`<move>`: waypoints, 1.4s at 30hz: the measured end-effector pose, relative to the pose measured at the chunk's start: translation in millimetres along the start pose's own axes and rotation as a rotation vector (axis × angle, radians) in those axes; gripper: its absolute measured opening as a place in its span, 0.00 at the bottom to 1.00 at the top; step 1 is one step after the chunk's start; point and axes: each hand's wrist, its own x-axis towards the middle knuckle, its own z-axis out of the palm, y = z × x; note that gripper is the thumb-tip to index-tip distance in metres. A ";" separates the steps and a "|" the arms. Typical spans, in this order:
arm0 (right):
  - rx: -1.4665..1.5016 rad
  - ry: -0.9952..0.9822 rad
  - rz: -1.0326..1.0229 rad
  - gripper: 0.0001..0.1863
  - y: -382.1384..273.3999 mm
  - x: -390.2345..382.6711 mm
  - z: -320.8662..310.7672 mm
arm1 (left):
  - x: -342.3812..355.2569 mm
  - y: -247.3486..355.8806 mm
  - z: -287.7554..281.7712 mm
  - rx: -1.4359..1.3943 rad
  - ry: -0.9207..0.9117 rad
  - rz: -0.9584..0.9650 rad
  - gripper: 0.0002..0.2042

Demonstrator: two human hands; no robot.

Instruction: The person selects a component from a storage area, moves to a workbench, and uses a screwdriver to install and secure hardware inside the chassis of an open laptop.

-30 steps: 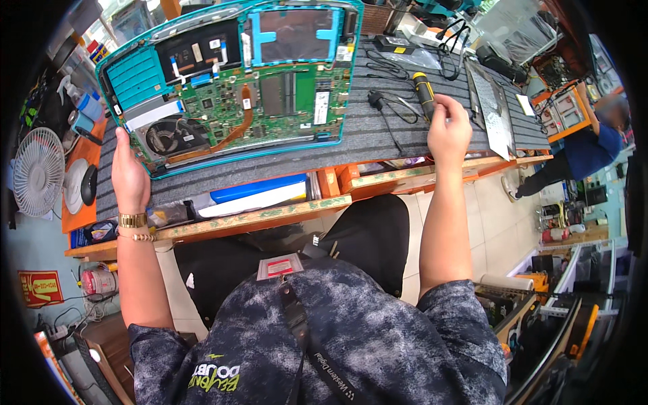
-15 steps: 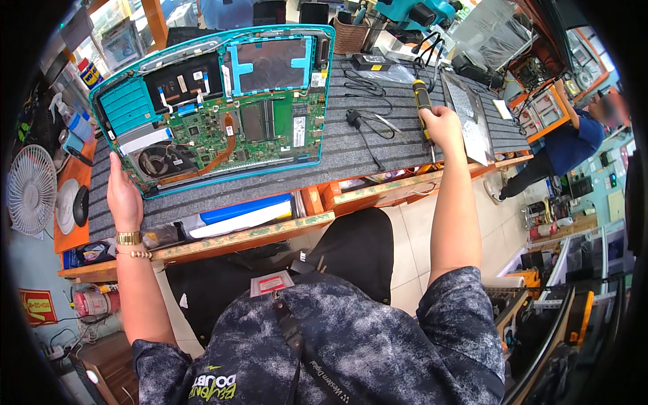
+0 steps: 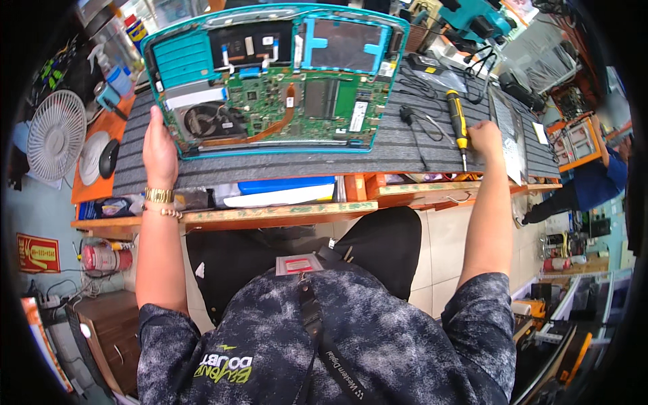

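Observation:
A teal laptop base (image 3: 264, 115) stands tilted on the mat with its inside facing me. Its green circuit board, fan (image 3: 212, 121) and orange-brown flat strip are bare. My left hand (image 3: 160, 152) grips its lower left edge, the fingers hidden behind it. On the mat to the right lies a yellow and black screwdriver (image 3: 459, 125), its metal tip toward the table's front edge. My right hand (image 3: 487, 140) is just right of it, loosely bent, with nothing visible in it.
A black cable (image 3: 420, 125) lies between laptop and screwdriver. A silvery sheet (image 3: 509, 145) is right of my right hand. A white fan (image 3: 57, 135) stands at the left. Below the tabletop is an open drawer (image 3: 283, 192) with papers. Another person (image 3: 601, 175) stands at far right.
My right hand has let go of the screwdriver, which now lies on the mat. The whole view has shifted, so the laptop appears farther right and higher; my left hand keeps its hold.

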 end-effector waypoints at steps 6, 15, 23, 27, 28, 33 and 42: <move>0.125 0.373 -0.065 0.12 -11.0 -24.5 -25.4 | -13.5 28.6 10.4 0.198 0.054 0.216 0.19; 0.718 -0.132 -0.383 0.09 -161.5 -177.0 -70.7 | -90.5 72.3 86.2 0.501 -0.244 0.761 0.06; 0.690 -0.079 -0.683 0.08 -238.8 -219.1 -30.6 | -159.4 19.8 167.5 0.599 -0.681 0.429 0.13; 0.714 -0.041 -0.711 0.08 -243.4 -223.3 -16.1 | -167.2 -4.8 173.9 0.612 -0.672 0.423 0.14; 0.705 -0.039 -0.698 0.08 -243.8 -223.4 -15.0 | -167.0 -5.9 174.8 0.623 -0.667 0.427 0.14; 0.715 -0.025 -0.643 0.08 -249.9 -226.2 -13.1 | -166.9 -9.0 176.0 0.657 -0.666 0.420 0.16; 0.725 0.004 -0.639 0.08 -255.4 -229.0 -8.7 | -166.3 -10.0 176.0 0.706 -0.664 0.437 0.19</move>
